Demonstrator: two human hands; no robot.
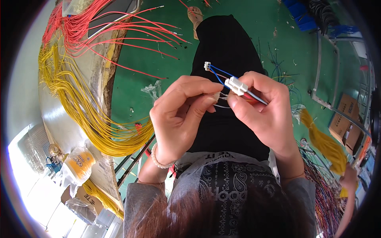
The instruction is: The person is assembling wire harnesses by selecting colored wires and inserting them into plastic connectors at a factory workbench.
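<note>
Above my lap, my right hand [266, 111] is closed on a white plastic connector [237, 85], thumb below and index finger above it. Grey and red wires [256, 96] run from the connector into the palm. Blue wires [219, 71] stretch from beside it to a smaller white plug [207, 66], which hangs free beyond the fingertips. Close by on the left, my left hand [180, 113] pinches a small pale piece [216, 96] between thumb and fingers. Thin white wires span the gap between the hands. The fingertips mostly hide that piece, so its kind cannot be told.
Red wires [115, 33] and a long yellow wire bundle [83, 115] drape over the worktable's edge [107, 75] at left. A plastic-wrapped orange package [81, 162] lies there. At right are another person's arm [348, 182], a yellow bundle [327, 141] and a cardboard box [344, 123].
</note>
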